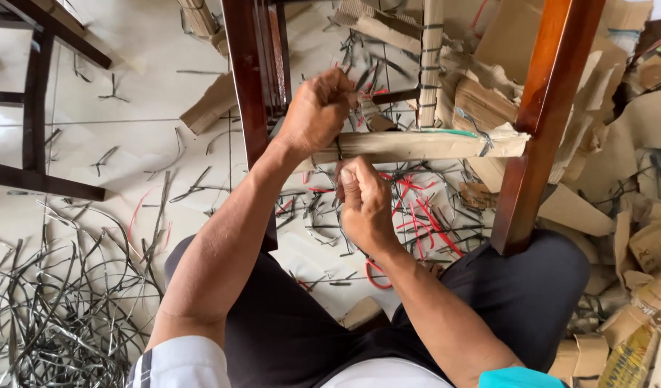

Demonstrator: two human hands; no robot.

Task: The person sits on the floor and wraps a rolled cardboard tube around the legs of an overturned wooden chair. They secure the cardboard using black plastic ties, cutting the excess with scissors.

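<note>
Both hands are working at a paper-wrapped horizontal wooden chair rail [416,145]: left hand [317,109] pinching closed on a thin dark strap [339,151], right hand [363,205] fisted just below, its contents hidden; next probably calls for pulling taut.

Tiled floor [129,136], strap offcuts [50,309], cardboard [632,237]

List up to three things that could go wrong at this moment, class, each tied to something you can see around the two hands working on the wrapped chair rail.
1. The left hand and right hand are bare and pinch a thin strap at the cardboard-wrapped rail; its edge might cut a finger.
2. Cut strap pieces litter the floor below, a likely slip or prick hazard.
3. The loose strap pile beside the knee could snag a foot.
</note>
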